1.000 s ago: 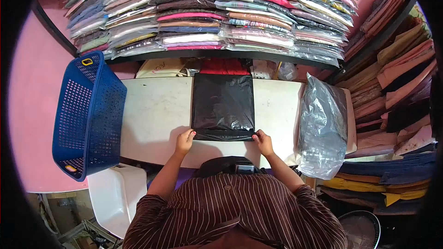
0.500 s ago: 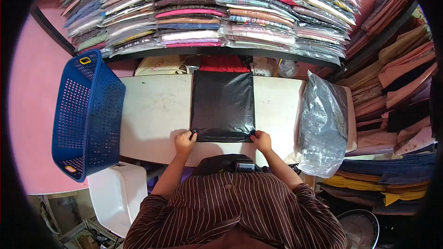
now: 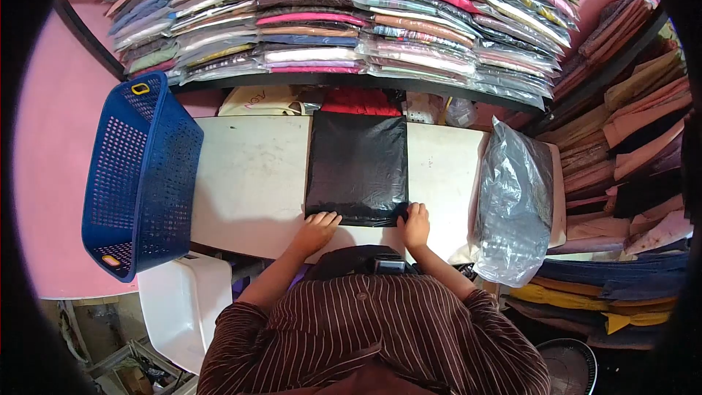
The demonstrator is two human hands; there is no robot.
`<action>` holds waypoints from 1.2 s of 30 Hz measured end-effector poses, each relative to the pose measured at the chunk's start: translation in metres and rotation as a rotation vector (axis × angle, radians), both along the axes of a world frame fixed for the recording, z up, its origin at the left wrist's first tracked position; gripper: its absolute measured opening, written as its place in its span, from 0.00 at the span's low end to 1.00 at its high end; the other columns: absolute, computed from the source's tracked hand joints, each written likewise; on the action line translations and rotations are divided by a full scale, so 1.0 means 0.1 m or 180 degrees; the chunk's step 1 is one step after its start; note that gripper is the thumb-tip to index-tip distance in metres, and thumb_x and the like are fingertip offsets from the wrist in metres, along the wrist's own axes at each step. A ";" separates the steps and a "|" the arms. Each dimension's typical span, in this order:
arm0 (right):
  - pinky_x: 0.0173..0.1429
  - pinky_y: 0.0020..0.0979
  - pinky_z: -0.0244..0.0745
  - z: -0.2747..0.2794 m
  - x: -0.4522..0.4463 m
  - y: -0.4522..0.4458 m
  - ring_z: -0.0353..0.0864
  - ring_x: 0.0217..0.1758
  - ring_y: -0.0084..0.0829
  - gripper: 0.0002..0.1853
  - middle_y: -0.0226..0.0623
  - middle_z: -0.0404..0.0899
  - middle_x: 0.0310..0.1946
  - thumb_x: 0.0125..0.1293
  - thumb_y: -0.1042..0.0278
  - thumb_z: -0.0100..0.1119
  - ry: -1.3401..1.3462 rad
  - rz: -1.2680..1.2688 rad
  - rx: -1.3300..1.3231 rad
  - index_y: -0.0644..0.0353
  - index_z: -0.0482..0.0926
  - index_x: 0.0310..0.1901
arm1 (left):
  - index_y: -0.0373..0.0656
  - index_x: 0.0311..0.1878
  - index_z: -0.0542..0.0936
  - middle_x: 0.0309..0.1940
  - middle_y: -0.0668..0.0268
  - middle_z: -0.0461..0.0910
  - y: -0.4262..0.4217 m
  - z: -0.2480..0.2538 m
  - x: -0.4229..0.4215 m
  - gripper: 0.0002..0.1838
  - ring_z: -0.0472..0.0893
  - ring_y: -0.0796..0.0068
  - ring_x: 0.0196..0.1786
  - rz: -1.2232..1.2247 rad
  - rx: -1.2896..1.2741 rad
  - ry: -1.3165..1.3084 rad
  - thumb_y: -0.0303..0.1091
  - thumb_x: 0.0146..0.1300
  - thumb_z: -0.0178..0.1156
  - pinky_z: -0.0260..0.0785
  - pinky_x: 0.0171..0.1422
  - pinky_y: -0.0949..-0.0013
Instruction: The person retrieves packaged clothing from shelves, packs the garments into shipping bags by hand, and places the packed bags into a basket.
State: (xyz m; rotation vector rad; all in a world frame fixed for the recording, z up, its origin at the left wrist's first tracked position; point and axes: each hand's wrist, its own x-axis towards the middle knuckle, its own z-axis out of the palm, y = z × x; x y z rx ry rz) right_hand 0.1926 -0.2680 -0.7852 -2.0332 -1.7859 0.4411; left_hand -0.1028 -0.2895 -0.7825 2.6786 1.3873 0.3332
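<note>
A flat black plastic package lies in the middle of the white table, its film shiny and slightly wrinkled along the near edge. My left hand rests at its near left corner, fingers stretched side by side over the edge; the thumb is hidden. At the near right corner, my right hand has its fingers bent around the film, holding that corner.
A tall blue basket stands on the table's left, above a white tub. Clear plastic packaging lies on the right. Bagged folded clothes fill the shelf ahead; fabric stacks line the right side.
My left hand has gone from pinching the near left corner to lying with fingers over the near edge, further right. My right hand stays at its corner. The view has shifted slightly.
</note>
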 end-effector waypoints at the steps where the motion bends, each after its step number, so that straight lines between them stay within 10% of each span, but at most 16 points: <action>1: 0.48 0.46 0.70 0.06 -0.04 -0.04 0.75 0.46 0.47 0.16 0.47 0.76 0.45 0.53 0.60 0.61 -0.0004 0.0009 0.0001 0.58 0.77 0.42 | 0.42 0.56 0.76 0.52 0.67 0.77 0.01 0.01 0.01 0.19 0.74 0.68 0.56 0.0009 0.0001 -0.0004 0.33 0.61 0.53 0.67 0.57 0.60; 4: 0.55 0.41 0.59 0.23 -0.18 -0.10 0.70 0.54 0.37 0.16 0.37 0.72 0.50 0.60 0.65 0.51 -0.0218 0.1765 0.1315 0.55 0.73 0.51 | 0.42 0.56 0.76 0.51 0.68 0.77 0.03 0.07 0.03 0.20 0.74 0.69 0.54 0.0064 -0.0090 -0.0008 0.33 0.61 0.52 0.68 0.55 0.61; 9: 0.54 0.35 0.63 0.13 -0.45 -0.03 0.71 0.53 0.32 0.21 0.34 0.73 0.51 0.63 0.64 0.45 -0.0791 0.3145 0.0953 0.56 0.73 0.57 | 0.42 0.58 0.75 0.51 0.67 0.76 0.04 0.05 0.04 0.21 0.74 0.69 0.52 0.0036 -0.0127 0.0126 0.34 0.60 0.55 0.68 0.55 0.62; 36: 0.45 0.40 0.66 0.58 0.47 0.61 0.77 0.39 0.35 0.06 0.33 0.80 0.29 0.58 0.66 0.56 -0.0661 0.3103 0.1103 0.53 0.82 0.34 | 0.44 0.47 0.80 0.38 0.64 0.79 0.02 -0.10 -0.26 0.17 0.79 0.62 0.47 0.0802 0.0289 0.0190 0.37 0.54 0.61 0.62 0.61 0.59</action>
